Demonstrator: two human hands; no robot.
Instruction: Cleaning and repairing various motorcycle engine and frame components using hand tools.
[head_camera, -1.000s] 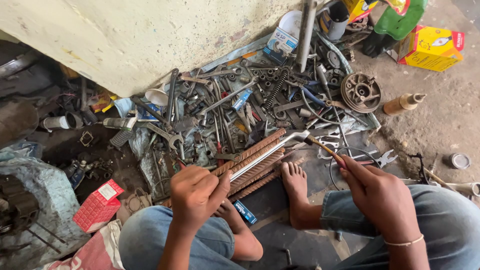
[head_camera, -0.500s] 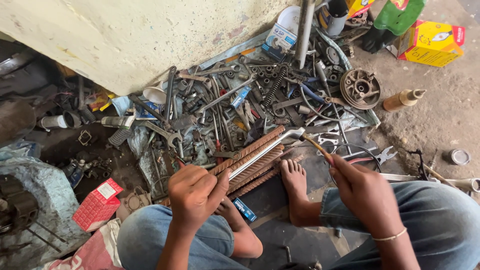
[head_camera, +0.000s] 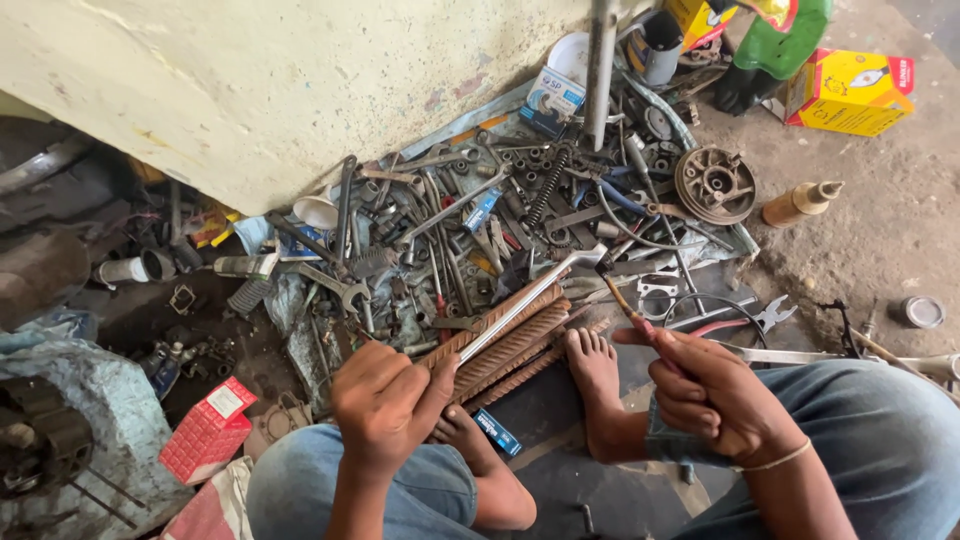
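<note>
Gripping a ribbed strip and a screwdriver over the tool heap

Left hand (head_camera: 385, 400) fisted tight around the near end of the ribbed brown strip (head_camera: 505, 345), which runs toward 1 o'clock beneath a chrome bar (head_camera: 525, 300). Right hand (head_camera: 715, 395) fingers curled shut on a red-handled screwdriver (head_camera: 622, 300), tip pointing to 11 o'clock. Bare foot (head_camera: 592, 365) between the hands.

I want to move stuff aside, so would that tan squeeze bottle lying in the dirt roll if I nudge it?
The tan bottle lies on its side and looks round, so it would probably roll. Its tapered nozzle would likely curve its path. It looks like light plastic.
</note>
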